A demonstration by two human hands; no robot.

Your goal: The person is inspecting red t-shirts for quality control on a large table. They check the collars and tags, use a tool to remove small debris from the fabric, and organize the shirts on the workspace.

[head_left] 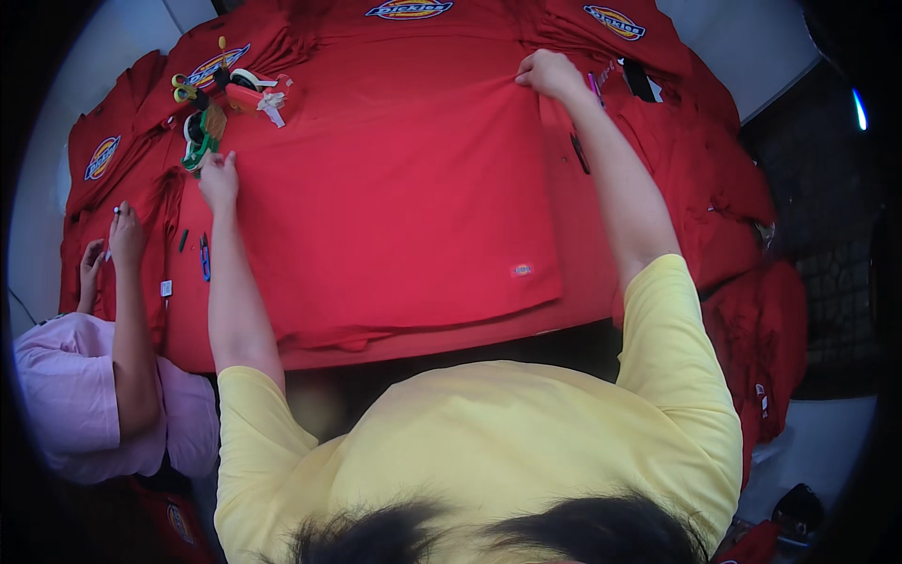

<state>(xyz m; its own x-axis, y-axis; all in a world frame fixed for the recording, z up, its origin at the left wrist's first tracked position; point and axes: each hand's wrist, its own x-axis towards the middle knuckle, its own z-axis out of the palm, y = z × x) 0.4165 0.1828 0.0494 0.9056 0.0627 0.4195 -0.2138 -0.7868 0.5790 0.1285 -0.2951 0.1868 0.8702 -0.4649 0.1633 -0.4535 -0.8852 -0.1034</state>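
Note:
Spread across the table in front of me is a red T-shirt (pixel 395 207), with a small label patch (pixel 521 270) near its lower right hem. My right hand (pixel 554 75) is closed in a pinch on the shirt's far right edge. At the left edge, my left hand (pixel 219 180) has its fingers closed on the cloth, though the fingertips are partly hidden. Just beyond that hand stands a green tape dispenser (pixel 194 148). A red tape dispenser (pixel 252 94) sits a little farther off, with yellow-handled scissors (pixel 193 92) beside it.
More red T-shirts with chest logos (pixel 611 21) lie piled around the far and right sides. Blue thread snips (pixel 205 257) rest left of my arm; a dark pen (pixel 580 153) lies right of the shirt. A co-worker in pink (pixel 75 395) works at the left, holding a pen-like object.

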